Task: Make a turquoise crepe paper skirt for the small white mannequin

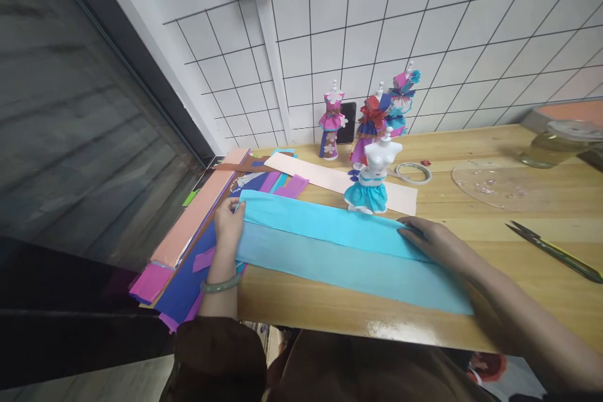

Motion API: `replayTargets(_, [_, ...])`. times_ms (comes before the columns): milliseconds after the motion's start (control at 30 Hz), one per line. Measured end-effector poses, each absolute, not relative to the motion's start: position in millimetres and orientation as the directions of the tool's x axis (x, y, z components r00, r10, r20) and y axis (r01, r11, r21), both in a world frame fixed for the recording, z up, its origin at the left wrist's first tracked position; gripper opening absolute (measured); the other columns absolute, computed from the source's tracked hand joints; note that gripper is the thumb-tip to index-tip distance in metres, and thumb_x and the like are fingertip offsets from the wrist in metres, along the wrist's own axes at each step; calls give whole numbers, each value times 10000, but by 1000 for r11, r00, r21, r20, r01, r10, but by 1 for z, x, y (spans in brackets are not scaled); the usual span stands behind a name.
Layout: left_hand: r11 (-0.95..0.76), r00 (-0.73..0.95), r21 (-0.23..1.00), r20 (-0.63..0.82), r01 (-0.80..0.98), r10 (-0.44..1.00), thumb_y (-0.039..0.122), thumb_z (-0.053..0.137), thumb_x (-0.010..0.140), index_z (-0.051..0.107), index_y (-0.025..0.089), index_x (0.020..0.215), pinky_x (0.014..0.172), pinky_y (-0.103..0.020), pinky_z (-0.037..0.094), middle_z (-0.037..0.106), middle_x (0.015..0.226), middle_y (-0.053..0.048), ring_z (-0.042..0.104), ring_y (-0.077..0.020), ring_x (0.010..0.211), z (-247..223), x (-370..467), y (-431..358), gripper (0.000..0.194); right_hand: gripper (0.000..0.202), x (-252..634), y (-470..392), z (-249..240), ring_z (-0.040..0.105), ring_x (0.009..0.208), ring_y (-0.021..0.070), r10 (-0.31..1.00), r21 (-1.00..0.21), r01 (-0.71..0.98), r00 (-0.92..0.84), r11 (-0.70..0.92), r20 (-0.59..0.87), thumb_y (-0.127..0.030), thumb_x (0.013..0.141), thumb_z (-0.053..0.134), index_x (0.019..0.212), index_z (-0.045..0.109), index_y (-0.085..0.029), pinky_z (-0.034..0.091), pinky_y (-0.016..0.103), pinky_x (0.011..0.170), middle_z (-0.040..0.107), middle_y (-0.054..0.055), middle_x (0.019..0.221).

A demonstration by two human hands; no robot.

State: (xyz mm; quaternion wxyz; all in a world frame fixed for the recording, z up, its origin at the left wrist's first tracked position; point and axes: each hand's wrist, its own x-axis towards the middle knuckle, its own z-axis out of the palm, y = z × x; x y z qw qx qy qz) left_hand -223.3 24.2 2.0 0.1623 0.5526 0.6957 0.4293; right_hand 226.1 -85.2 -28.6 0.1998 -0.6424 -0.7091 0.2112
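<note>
A long strip of turquoise crepe paper (325, 239), brighter along its upper half, stretches across the front of the wooden table. My left hand (229, 220) pinches its upper left corner between thumb and fingers. Toward the other end, my right hand (426, 239) grips the upper edge, with the strip running on beneath the wrist. Just behind the strip stands a small white mannequin (382, 157) in a turquoise ruffled skirt (366, 193). Coloured crepe paper (188, 273) in blue, pink and purple lies stacked beyond and left of my left hand.
Dressed mannequins (332, 119) stand by the tiled wall, near a dark phone (347, 122). A pale pink strip (311, 173) lies behind the white mannequin. To the right are a tape roll (413, 167), scissors (556, 251), a clear plate (490, 187) and a glass container (549, 147).
</note>
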Motion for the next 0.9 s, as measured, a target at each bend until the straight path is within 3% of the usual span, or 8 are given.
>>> replayTargets(133, [-10, -305, 671, 350, 742, 886, 302, 557, 764, 551, 113, 1159, 965, -416, 402, 620, 1122, -154, 560, -267, 1074, 3, -213, 24, 439, 346, 224, -75, -36, 655, 849, 259, 990, -483, 865, -109, 138, 89, -437, 830, 450, 1024, 631, -215, 512, 382, 744, 696, 79, 977])
replayTargets(200, [-56, -205, 518, 433, 854, 878, 288, 555, 782, 499, 91, 1236, 1035, -469, 330, 551, 1237, -189, 462, -310, 1205, -1, -198, 12, 499, 359, 224, -69, -38, 637, 904, 275, 978, -423, 885, -140, 195, 157, -440, 819, 473, 1021, 650, -201, 499, 403, 790, 682, 102, 1002])
replayTargets(300, [-189, -15, 383, 470, 904, 882, 288, 485, 847, 498, 90, 1245, 1051, -504, 316, 485, 1318, -198, 361, -324, 1290, -11, -167, -20, 445, 356, 217, -56, -35, 625, 911, 278, 960, -361, 897, -190, 254, 205, -439, 843, 450, 1000, 671, -209, 482, 416, 812, 671, 112, 971])
replayTargets(400, [-371, 226, 297, 425, 880, 877, 306, 476, 864, 526, 123, 1220, 1039, -506, 350, 465, 1349, -175, 307, -317, 1331, -24, -135, -58, 403, 363, 198, -43, -28, 633, 865, 281, 958, -375, 888, -200, 266, 207, -452, 868, 412, 859, 685, -214, 486, 398, 774, 670, 113, 885])
replayTargets(500, [-449, 365, 221, 337, 866, 868, 365, 487, 862, 500, 129, 1255, 1041, -538, 340, 408, 1399, -175, 270, -338, 1350, -37, -114, -88, 459, 354, 177, -33, -24, 650, 840, 278, 966, -481, 841, -176, 248, 192, -469, 874, 406, 866, 662, -225, 496, 374, 746, 685, 93, 890])
replayTargets(633, [-432, 376, 158, 292, 888, 879, 407, 477, 862, 500, 189, 1272, 1032, -584, 323, 420, 1398, -155, 306, -352, 1333, -49, -107, -105, 465, 309, 160, -25, -34, 648, 920, 277, 975, -574, 793, -115, 205, 189, -462, 873, 424, 985, 620, -251, 502, 357, 759, 684, 70, 1013])
replayTargets(900, [-408, 364, 112, 285, 906, 887, 417, 421, 886, 477, 210, 1305, 1056, -551, 312, 411, 1412, -128, 320, -325, 1333, -50, -108, -107, 471, 395, 168, -20, -46, 631, 960, 322, 986, -513, 852, -16, 100, 164, -459, 892, 361, 1042, 612, -194, 483, 370, 749, 677, 143, 1039])
